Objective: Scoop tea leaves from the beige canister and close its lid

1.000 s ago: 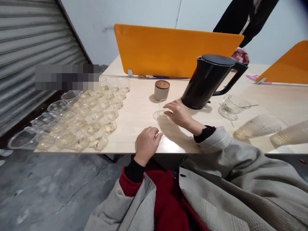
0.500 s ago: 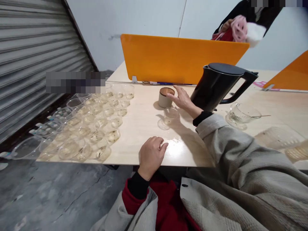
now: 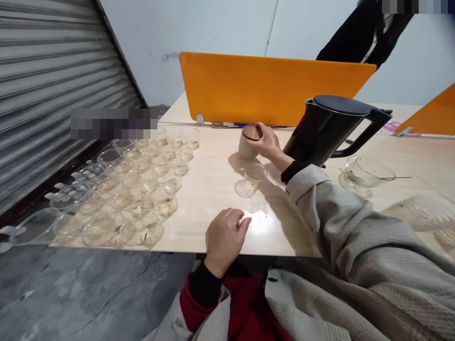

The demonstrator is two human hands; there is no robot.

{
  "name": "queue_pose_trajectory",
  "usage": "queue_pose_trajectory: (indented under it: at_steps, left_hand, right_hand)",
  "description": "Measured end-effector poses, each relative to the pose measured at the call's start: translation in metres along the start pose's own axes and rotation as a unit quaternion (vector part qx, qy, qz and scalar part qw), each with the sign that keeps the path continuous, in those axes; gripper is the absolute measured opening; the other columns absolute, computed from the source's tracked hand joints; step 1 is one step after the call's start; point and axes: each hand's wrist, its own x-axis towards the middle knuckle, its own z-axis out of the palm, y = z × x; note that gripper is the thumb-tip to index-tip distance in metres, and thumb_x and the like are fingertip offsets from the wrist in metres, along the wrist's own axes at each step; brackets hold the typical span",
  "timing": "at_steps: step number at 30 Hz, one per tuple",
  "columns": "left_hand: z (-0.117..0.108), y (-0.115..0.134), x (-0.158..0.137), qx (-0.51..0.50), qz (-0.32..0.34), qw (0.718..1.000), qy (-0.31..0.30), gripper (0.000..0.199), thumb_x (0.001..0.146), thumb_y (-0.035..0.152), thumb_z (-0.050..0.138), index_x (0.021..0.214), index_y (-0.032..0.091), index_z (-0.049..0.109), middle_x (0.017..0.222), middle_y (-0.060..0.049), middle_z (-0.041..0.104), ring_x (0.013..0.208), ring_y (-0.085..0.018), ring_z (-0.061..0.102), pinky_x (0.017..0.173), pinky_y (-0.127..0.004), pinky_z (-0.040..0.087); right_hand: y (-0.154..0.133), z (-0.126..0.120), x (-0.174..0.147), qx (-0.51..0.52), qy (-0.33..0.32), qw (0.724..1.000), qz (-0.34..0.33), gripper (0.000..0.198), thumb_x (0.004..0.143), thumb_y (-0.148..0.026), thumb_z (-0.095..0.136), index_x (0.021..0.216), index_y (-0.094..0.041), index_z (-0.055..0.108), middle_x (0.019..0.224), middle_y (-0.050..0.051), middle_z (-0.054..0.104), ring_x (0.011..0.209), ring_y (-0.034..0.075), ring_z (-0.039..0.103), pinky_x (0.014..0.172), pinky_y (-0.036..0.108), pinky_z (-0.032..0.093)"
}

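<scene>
My right hand (image 3: 267,142) grips the brown-rimmed rim of a small pale cup (image 3: 247,146), thumb on the near side and fingers at the far side. The cup looks slightly lifted, with its shadow on the table to its left. Just in front of it stands a clear plastic cup (image 3: 254,179) with a little liquid at the bottom. My left hand (image 3: 225,239) rests by the table's front edge, fingers loosely curled in and nothing seen in them. A black electric kettle (image 3: 325,128) stands right behind my right wrist.
Rows of clear plastic cups (image 3: 142,182) with pale liquid and dark bits fill the table's left side. A glass vessel (image 3: 369,173) with a thin metal handle stands right, near stacked plastic cups (image 3: 415,213). An orange divider (image 3: 273,90) crosses the back; a person stands beyond it.
My right hand has closed on the pale cup and raised it slightly, where it was reaching over it before. My left hand stays put. The pink and white items held by the person behind have left view.
</scene>
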Motion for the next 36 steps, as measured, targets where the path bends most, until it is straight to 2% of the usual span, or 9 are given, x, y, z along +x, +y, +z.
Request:
queue_pose_trajectory:
  at_steps: [6,10,12,16,20,23,27,32,36]
  left_hand:
    - [0.000,-0.002,-0.001,-0.036,-0.001,0.999,0.015,0.013,0.101,0.030,0.066,0.091,0.023,0.069,0.080,-0.001,0.069,0.082,-0.020,0.065,0.076,-0.033,0.048]
    - [0.001,-0.008,-0.003,-0.137,-0.013,0.990,0.040,0.012,0.100,0.032,0.067,0.103,0.022,0.072,0.084,-0.001,0.069,0.075,-0.017,0.065,0.075,-0.031,0.052]
    - [0.000,-0.010,-0.004,-0.202,-0.016,0.977,0.070,0.018,0.099,0.034,0.068,0.111,0.021,0.072,0.089,-0.002,0.069,0.076,-0.015,0.065,0.073,-0.029,0.054]
    - [0.001,-0.007,-0.006,-0.255,0.021,0.962,0.097,0.045,0.093,0.038,0.078,0.134,0.022,0.066,0.116,-0.008,0.071,0.100,-0.020,0.070,0.080,-0.030,0.058]
    - [0.011,0.001,-0.004,-0.270,0.053,0.961,0.038,0.079,0.084,0.039,0.089,0.154,0.026,0.053,0.148,-0.013,0.062,0.135,-0.030,0.062,0.100,-0.041,0.060]
    - [0.019,0.006,0.000,-0.265,0.053,0.963,0.008,0.095,0.078,0.038,0.094,0.160,0.028,0.046,0.157,-0.015,0.057,0.147,-0.035,0.055,0.113,-0.050,0.055]
    - [0.022,0.011,0.006,-0.259,0.060,0.964,-0.013,0.099,0.076,0.040,0.094,0.161,0.027,0.045,0.160,-0.015,0.056,0.149,-0.037,0.054,0.124,-0.055,0.047]
    - [0.023,0.018,0.011,-0.264,0.071,0.962,-0.017,0.098,0.079,0.048,0.091,0.160,0.022,0.044,0.164,-0.017,0.054,0.153,-0.037,0.051,0.130,-0.055,0.041]
    - [0.025,0.022,0.014,-0.263,0.055,0.963,-0.012,0.101,0.076,0.043,0.092,0.161,0.023,0.042,0.164,-0.017,0.055,0.152,-0.037,0.054,0.128,-0.053,0.044]
  right_hand:
    - [-0.027,-0.074,-0.026,-0.002,0.089,0.993,-0.080,0.085,0.090,-0.049,0.079,0.160,-0.014,0.046,0.149,0.021,0.060,0.139,0.038,0.056,0.117,0.052,0.048]
    - [-0.043,-0.139,-0.095,-0.011,0.106,0.986,-0.131,0.078,0.096,-0.050,0.070,0.164,-0.022,0.043,0.154,0.019,0.057,0.142,0.043,0.055,0.115,0.056,0.051]
    - [-0.044,-0.156,-0.135,0.012,0.077,0.989,-0.123,0.077,0.096,-0.052,0.070,0.164,-0.029,0.045,0.154,0.015,0.059,0.141,0.043,0.056,0.114,0.058,0.053]
    - [-0.033,-0.145,-0.194,0.094,-0.014,0.987,-0.128,0.086,0.086,-0.060,0.081,0.159,-0.026,0.052,0.146,0.016,0.064,0.135,0.041,0.063,0.114,0.058,0.054]
    - [-0.019,-0.113,-0.224,0.120,-0.086,0.981,-0.123,0.092,0.081,-0.063,0.085,0.158,-0.022,0.054,0.146,0.018,0.064,0.136,0.041,0.063,0.114,0.059,0.054]
    - [-0.012,-0.099,-0.235,0.131,-0.099,0.979,-0.117,0.092,0.083,-0.062,0.085,0.159,-0.022,0.052,0.148,0.018,0.063,0.138,0.040,0.062,0.116,0.059,0.053]
    - [-0.009,-0.098,-0.240,0.120,-0.108,0.979,-0.125,0.092,0.087,-0.061,0.081,0.164,-0.024,0.045,0.151,0.018,0.060,0.140,0.039,0.061,0.117,0.060,0.053]
    - [-0.022,-0.105,-0.235,0.022,-0.118,0.983,-0.139,0.099,0.085,-0.076,0.075,0.163,-0.021,0.046,0.158,0.022,0.053,0.146,0.045,0.053,0.112,0.064,0.056]
    - [-0.037,-0.101,-0.228,-0.020,-0.126,0.982,-0.136,0.098,0.087,-0.077,0.071,0.158,-0.012,0.050,0.144,0.026,0.061,0.130,0.044,0.063,0.099,0.061,0.062]
